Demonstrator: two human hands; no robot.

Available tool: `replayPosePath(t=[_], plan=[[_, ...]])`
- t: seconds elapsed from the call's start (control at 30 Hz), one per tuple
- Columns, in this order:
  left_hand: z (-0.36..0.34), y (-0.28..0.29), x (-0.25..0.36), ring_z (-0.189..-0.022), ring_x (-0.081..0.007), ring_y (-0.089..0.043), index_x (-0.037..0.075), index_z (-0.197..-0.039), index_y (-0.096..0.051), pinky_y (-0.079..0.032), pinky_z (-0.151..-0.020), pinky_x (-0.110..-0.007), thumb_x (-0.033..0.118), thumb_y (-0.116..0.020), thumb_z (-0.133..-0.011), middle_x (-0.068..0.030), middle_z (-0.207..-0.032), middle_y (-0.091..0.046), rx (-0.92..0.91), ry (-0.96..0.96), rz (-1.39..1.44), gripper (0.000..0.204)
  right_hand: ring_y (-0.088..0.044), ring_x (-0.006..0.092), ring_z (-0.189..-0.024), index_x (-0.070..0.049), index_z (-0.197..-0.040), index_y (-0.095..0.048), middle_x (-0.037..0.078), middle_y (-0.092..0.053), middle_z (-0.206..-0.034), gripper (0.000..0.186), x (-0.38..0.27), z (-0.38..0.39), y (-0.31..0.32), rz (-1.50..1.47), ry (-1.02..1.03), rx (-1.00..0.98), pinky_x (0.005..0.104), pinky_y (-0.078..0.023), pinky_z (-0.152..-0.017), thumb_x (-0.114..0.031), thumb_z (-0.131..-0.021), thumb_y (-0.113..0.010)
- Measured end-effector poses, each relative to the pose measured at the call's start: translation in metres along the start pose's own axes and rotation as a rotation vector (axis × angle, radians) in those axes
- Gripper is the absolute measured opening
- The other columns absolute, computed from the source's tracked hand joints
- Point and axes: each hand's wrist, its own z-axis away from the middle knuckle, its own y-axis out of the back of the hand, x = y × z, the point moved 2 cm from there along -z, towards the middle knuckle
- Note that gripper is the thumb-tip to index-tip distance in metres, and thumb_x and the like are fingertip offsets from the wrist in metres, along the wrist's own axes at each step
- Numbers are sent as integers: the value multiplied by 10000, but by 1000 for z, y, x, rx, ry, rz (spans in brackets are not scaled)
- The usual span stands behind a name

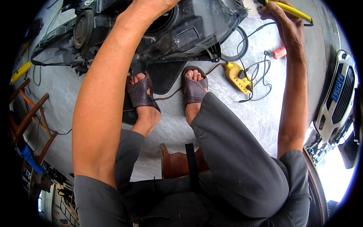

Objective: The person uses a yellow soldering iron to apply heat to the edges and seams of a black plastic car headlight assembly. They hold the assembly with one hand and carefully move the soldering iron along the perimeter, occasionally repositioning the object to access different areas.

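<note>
My right hand (pixel 283 23), at the top right, is closed round the yellow handle of a corded tool that looks like a soldering iron (pixel 293 11). The tool's tip end runs off near the top edge. My left hand (pixel 157 4) is over a large black car headlight housing (pixel 196 28), seen from its back. The picture's upper edge cuts off the left fingers, so their grip is hidden. A pale flat piece (pixel 253 8) lies beside the right hand, next to the housing's right end.
A yellow power strip (pixel 238 77) with plugged-in black cords lies on the grey floor. Near it are a red handle-like piece (pixel 279 53) and a black ring (pixel 245 47). My sandalled feet (pixel 194 85) stand close to the housing. A white car (pixel 336 98) is at the right.
</note>
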Motion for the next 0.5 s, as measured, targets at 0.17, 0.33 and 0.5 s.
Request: replayPosePath(t=[0.17,0.33,0.5], plan=[[0,-1,-3,-836,-483,-670,-14,-950,-610,-530,-726,-532,164,-573,-953,-300,-828,-655,-2,-61,-24,182,-730,203,-720,14,-1150,-666,94,-708,-813,358,-2,-2,-2,21,6,-1,321,-621,-632,-233,-926,-795],[0,-2,-3,-836,-486,-670,-17,-956,-611,-532,-727,-532,165,-573,-954,-302,-830,-654,10,-12,-8,186,-729,202,-729,16,-1160,-657,98,-708,-835,366,-2,3,-3,15,-20,30,319,-621,-634,-232,-928,-793],[-1,-3,-3,-853,-488,-669,-16,-972,-615,-531,-743,-532,174,-574,-955,-305,-843,-657,4,-4,-14,196,-731,202,-747,18,-1167,-651,100,-709,-851,364,-2,8,0,3,-24,62,314,-622,-642,-224,-933,-788]])
